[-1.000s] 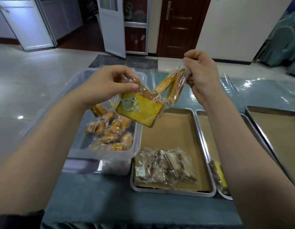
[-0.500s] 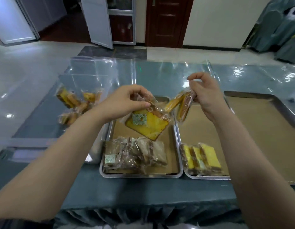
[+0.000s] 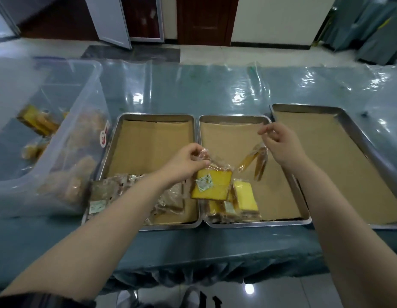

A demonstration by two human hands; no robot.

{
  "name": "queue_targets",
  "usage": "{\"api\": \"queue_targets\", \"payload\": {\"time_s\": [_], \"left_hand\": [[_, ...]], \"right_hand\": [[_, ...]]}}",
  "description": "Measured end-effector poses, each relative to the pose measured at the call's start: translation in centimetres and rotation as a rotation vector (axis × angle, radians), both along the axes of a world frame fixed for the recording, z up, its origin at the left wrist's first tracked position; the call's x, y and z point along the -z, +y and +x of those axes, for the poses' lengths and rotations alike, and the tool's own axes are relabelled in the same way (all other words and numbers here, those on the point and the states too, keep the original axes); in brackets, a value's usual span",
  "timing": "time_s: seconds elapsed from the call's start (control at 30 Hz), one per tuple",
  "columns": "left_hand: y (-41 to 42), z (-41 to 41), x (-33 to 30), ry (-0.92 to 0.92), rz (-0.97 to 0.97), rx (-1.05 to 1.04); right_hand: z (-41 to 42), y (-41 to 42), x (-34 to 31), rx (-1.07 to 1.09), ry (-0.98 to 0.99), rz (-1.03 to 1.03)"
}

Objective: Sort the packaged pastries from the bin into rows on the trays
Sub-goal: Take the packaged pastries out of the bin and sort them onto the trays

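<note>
Slippery plastic sheeting covers the surface (image 3: pixel 215 90), so nothing grips much. Left hand (image 3: pixel 184 165) pinches a yellow cake pack (image 3: pixel 212 184) above the middle tray (image 3: pixel 257 222); right hand (image 3: pixel 280 145) pinches a thinner pack (image 3: pixel 256 164) by its wrapper edge. Honestly that corner pinch could slip, dropping it crooked onto the row (image 3: pixel 235 203).
</note>
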State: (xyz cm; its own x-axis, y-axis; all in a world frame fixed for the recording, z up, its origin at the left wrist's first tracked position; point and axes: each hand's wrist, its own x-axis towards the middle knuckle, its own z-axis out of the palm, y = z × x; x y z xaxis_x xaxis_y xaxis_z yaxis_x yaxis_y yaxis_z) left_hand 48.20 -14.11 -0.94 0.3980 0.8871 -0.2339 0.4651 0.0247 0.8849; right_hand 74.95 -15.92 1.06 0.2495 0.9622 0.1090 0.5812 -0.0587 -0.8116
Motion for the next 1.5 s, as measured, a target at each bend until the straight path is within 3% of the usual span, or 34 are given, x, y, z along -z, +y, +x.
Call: {"api": "queue_targets", "payload": {"time_s": [0.33, 0.53, 0.7, 0.77, 0.9, 0.97, 1.07, 1.2, 1.5], "left_hand": [[-1.2, 9.4, 3.4, -0.169, -0.200, -0.085], [-1.1, 12.3, 3.2, -0.394, -0.314, -0.171], [-1.0, 14.5, 4.8, -0.548, -0.549, -0.255], [-1.4, 14.9, 7.1, -0.416, -0.525, -0.218], [-2.6, 13.4, 11.0, 0.133, -0.196, -0.095], [-2.7, 12.7, 11.8, 0.233, -0.055, -0.069], [-2.4, 12.0, 11.9, 0.318, 0.123, 0.033], [-2.4, 11.3, 11.5, 0.341, 0.167, 0.126], [-2.4, 9.1, 10.4, 0.282, 0.195, 0.167]], "right_hand": [[7.8, -2.2, 1.9, 0.016, -0.270, -0.067], [10.9, -3.1, 1.1, 0.062, -0.278, -0.023], [12.1, -4.0, 1.0, 0.121, -0.296, -0.019], [11.9, -4.2, 1.6, 0.113, -0.333, -0.065], [10.0, -4.5, 4.6, -0.045, -0.400, -0.243], [7.7, -4.8, 6.9, -0.170, -0.406, -0.292], [4.4, -5.5, 10.8, -0.273, -0.333, -0.348], [3.3, -5.4, 12.6, -0.139, -0.173, -0.383], [3.0, -3.9, 10.4, -0.113, -0.273, -0.405]]}}
